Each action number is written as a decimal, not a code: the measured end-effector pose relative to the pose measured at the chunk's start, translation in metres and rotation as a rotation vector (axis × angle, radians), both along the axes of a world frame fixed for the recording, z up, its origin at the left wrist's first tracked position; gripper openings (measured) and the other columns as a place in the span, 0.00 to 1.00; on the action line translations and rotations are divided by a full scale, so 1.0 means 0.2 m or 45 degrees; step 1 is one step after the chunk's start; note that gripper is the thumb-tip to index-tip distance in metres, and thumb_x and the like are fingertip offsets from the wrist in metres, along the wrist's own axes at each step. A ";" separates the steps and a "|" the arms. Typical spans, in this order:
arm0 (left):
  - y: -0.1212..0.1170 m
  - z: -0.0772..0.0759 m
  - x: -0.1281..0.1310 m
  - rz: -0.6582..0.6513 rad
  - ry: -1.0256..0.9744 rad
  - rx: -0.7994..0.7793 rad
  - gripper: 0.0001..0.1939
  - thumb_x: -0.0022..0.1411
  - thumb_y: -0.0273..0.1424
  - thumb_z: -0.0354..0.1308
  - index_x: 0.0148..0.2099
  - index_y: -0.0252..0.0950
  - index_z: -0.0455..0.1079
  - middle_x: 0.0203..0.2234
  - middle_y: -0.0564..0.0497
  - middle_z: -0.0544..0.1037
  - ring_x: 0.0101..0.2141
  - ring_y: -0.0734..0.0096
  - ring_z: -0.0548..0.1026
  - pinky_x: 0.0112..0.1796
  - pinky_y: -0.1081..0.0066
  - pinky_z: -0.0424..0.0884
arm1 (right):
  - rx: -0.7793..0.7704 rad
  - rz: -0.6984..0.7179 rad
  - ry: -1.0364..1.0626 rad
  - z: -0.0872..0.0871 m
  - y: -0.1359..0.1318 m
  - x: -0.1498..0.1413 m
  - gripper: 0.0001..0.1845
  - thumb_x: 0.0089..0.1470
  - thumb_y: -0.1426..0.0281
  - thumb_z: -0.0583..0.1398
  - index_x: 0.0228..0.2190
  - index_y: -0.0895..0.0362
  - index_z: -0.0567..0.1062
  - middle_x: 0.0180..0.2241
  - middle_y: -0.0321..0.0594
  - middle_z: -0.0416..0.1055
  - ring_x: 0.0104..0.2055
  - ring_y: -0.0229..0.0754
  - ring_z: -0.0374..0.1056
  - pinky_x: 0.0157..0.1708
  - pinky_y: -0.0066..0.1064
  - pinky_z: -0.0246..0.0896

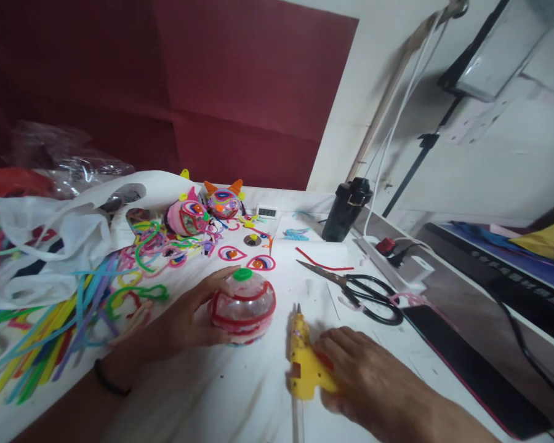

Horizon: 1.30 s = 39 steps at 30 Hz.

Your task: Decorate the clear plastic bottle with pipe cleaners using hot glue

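My left hand point(207, 307) grips a clear plastic ball point(252, 301) from its left side. The ball has red pipe-cleaner outlines and a green disc on top, and it rests on the white table. Around the handle of a yellow hot glue gun point(301, 357) my right hand point(355, 369) is closed; the gun lies on its side with its nozzle pointing away from me. A clear glue stick point(298, 418) sticks out of its rear. Just beyond the ball lie two pink-rimmed eye shapes, a left one point(232, 253) and a right one point(261, 263).
Black-handled scissors point(373, 298) and a red pipe cleaner point(323, 264) lie at right, near a dark phone point(471, 369) and a power strip point(392, 264). A black bottle point(346, 209) stands behind. Loose pipe cleaners point(60, 326) cover the left; two decorated balls point(224, 203) sit at the back.
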<state>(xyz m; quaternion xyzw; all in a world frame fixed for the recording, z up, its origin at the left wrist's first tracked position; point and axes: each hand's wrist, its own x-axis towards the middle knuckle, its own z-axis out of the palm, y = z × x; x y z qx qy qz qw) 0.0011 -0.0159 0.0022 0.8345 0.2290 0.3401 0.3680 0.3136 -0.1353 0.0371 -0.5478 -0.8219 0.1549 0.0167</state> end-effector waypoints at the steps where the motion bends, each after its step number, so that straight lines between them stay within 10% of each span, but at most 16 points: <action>1: 0.00 0.00 0.00 0.003 -0.004 -0.005 0.29 0.56 0.37 0.68 0.57 0.44 0.63 0.67 0.45 0.58 0.65 0.41 0.54 0.61 0.52 0.59 | 0.001 -0.002 0.008 -0.03 -0.01 0.00 0.17 0.47 0.75 0.63 0.42 0.58 0.74 0.44 0.49 0.74 0.46 0.56 0.69 0.48 0.52 0.65; 13: 0.00 0.01 0.02 -0.008 -0.111 -0.106 0.32 0.52 0.36 0.71 0.57 0.43 0.64 0.66 0.41 0.59 0.65 0.44 0.56 0.61 0.47 0.56 | 0.073 -0.001 0.358 -0.09 -0.07 0.04 0.14 0.59 0.71 0.55 0.47 0.51 0.67 0.43 0.46 0.73 0.42 0.49 0.72 0.42 0.40 0.71; 23: -0.04 0.07 0.06 -0.025 -0.143 -0.114 0.29 0.50 0.37 0.72 0.53 0.41 0.67 0.64 0.40 0.64 0.63 0.47 0.61 0.58 0.52 0.62 | -0.206 -0.301 1.144 0.09 -0.03 0.21 0.20 0.48 0.46 0.62 0.39 0.42 0.70 0.37 0.46 0.72 0.41 0.59 0.71 0.32 0.44 0.69; 29: -0.04 0.02 0.04 0.049 -0.107 -0.137 0.32 0.48 0.34 0.73 0.52 0.41 0.64 0.57 0.42 0.70 0.58 0.48 0.68 0.52 0.56 0.69 | -0.506 -0.080 1.508 0.23 0.18 0.06 0.20 0.43 0.50 0.68 0.33 0.46 0.69 0.32 0.41 0.76 0.33 0.50 0.73 0.33 0.38 0.68; 39: -0.02 -0.03 0.04 0.000 -0.160 -0.158 0.32 0.47 0.30 0.74 0.52 0.42 0.64 0.64 0.41 0.62 0.63 0.47 0.60 0.57 0.53 0.62 | -0.622 -0.261 1.527 0.35 0.28 -0.11 0.23 0.41 0.53 0.69 0.35 0.51 0.69 0.30 0.43 0.76 0.34 0.48 0.73 0.35 0.37 0.67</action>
